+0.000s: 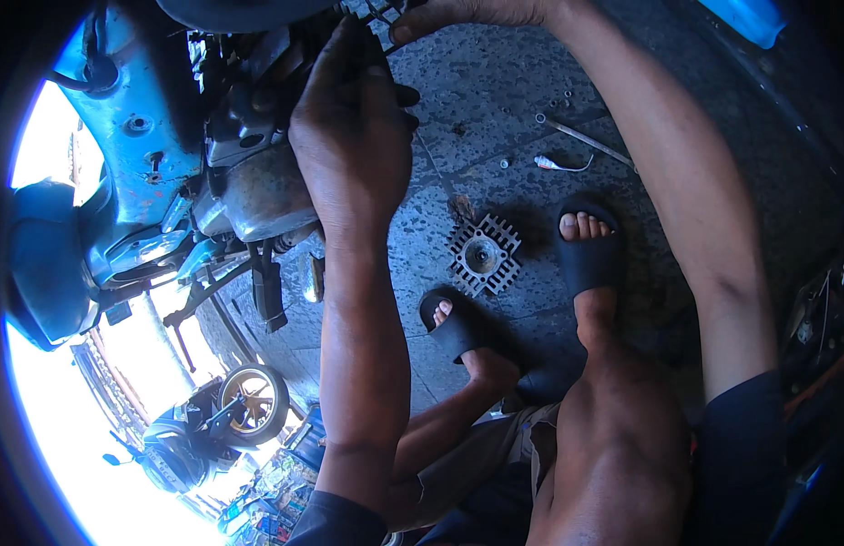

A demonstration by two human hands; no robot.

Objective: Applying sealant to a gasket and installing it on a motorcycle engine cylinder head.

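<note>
A motorcycle engine [258, 187], grimy and grey, hangs under the blue body panel [135, 118] at the upper left. My left hand [354, 136] is up against the engine's dark side, its fingers bent and closed; their tips and whatever they grip are hidden in shadow. From the right, my right hand [472, 13] reaches the same spot at the top edge, thumb and fingers drawn together. Part of it is cut off by the frame, and what it holds cannot be made out.
On the wet-looking floor lie a finned metal cylinder head [483, 257], a small white tube [549, 163], a long wrench [586, 142] and several nuts [505, 164]. My sandalled feet flank the cylinder head. Another motorcycle [199, 437] stands at the lower left.
</note>
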